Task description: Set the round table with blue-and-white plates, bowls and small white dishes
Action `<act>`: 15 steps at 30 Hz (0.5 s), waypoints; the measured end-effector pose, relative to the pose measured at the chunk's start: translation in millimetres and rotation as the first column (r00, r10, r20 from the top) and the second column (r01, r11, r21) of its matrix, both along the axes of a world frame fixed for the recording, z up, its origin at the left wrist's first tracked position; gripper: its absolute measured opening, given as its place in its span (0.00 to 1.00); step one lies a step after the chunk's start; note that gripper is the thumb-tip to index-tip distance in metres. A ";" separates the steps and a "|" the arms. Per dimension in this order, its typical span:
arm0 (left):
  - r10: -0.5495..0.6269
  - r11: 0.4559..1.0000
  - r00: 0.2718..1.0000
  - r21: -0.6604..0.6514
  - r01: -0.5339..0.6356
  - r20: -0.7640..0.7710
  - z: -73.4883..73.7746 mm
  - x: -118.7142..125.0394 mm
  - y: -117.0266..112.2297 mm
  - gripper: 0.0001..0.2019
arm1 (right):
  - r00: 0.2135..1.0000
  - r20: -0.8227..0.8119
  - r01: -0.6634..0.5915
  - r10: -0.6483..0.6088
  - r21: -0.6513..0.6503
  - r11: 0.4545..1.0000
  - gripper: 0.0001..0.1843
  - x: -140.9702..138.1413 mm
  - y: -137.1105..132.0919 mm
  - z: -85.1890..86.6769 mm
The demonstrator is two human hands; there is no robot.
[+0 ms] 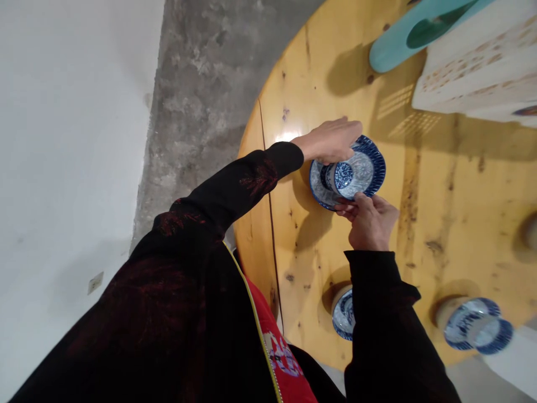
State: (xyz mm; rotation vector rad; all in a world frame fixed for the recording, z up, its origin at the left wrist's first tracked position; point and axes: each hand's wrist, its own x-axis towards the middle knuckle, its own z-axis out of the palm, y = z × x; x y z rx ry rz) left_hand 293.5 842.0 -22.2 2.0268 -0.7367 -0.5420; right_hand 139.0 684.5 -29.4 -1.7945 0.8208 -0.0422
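Both hands are at a set of blue-and-white patterned porcelain on the wooden table [302,224]. A dish with a dark blue rim [375,158] is held tilted, and beneath it shows part of a blue-and-white plate [321,193]. A small round piece with a blue patterned centre [344,175] shows in the middle; whether it is separate I cannot tell. My left hand [333,140] is closed at the dish's far edge, its fingertips partly hidden. At the near edge, my right hand [373,221] pinches the rim between thumb and fingers.
One blue-and-white bowl [343,314] stands partly behind my right sleeve. More blue-and-white dishes [472,327] sit near the table edge at lower right. A turquoise container [388,50] and a white patterned box-like thing [470,78] stand at upper right. A white wall [71,112] is at left.
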 end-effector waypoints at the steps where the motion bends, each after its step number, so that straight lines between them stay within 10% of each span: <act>1: 0.008 1.000 1.000 0.000 -0.008 0.009 0.4 -0.3 0.4 0.05 | 1.000 0.001 0.000 0.000 0.002 1.000 0.11 -0.4 -0.1 0.2; 15: 0.202 0.979 0.977 -0.009 -0.203 -0.065 0.2 0.4 25.4 0.10 | 0.998 0.068 0.008 -0.013 0.068 0.998 0.11 -5.0 -4.7 3.4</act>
